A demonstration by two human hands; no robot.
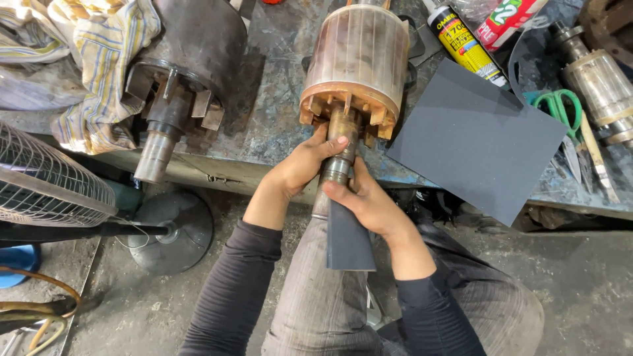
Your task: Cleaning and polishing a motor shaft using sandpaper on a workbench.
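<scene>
A copper-coloured motor rotor (359,56) lies on the workbench (277,118) with its steel shaft (337,165) sticking out over the front edge toward me. My left hand (300,165) wraps around the shaft from the left, fingers over its top. Gripping the shaft lower down from the right, my right hand (366,201) presses a dark strip of sandpaper (348,240) against it. The strip hangs down over my lap.
A second, dark rotor (191,59) lies at the bench's left beside a striped cloth (99,59). A dark sandpaper sheet (478,142), green-handled scissors (560,109), a sealant tube (465,46) and another rotor (600,82) sit on the right. A fan guard (46,178) and stand base (175,231) are at lower left.
</scene>
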